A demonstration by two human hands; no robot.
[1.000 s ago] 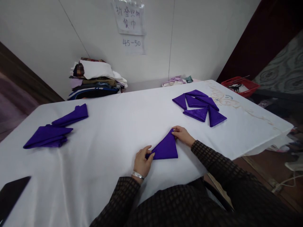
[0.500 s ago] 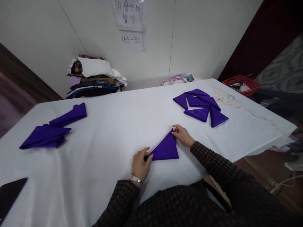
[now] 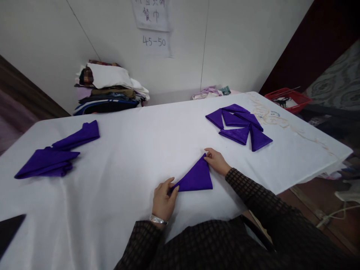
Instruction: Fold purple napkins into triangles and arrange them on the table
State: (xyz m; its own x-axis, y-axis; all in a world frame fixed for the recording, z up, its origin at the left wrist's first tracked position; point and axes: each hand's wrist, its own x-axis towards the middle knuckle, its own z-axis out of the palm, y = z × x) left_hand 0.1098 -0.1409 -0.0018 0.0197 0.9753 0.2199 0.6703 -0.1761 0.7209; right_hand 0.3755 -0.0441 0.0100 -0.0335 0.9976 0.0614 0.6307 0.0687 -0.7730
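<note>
A purple cloth napkin point(image 3: 197, 176), folded into a triangle, lies on the white-covered table point(image 3: 135, 150) before me. Its left corner is pinched between the thumb and fingers of my left hand point(image 3: 164, 198), which has a silver bracelet at the wrist. My right hand point(image 3: 217, 161) grips the upper corner between thumb and forefinger. Further right, several folded purple napkins point(image 3: 234, 136) lie close together, some touching. Over on the left are loosely folded purple napkins point(image 3: 46, 163), one point(image 3: 80, 137) set behind the rest.
Folded clothes point(image 3: 109, 90) are stacked by the wall at the back left. A small heap of pale cloth point(image 3: 208, 92) lies behind the table. At the far right is a red basket point(image 3: 300, 103). A dark flat object point(image 3: 10, 230) sits at the lower left edge.
My left hand has shifted slightly left at the napkin's left corner. My right hand stays at the upper corner. The camera view has tilted and shifted a little.
</note>
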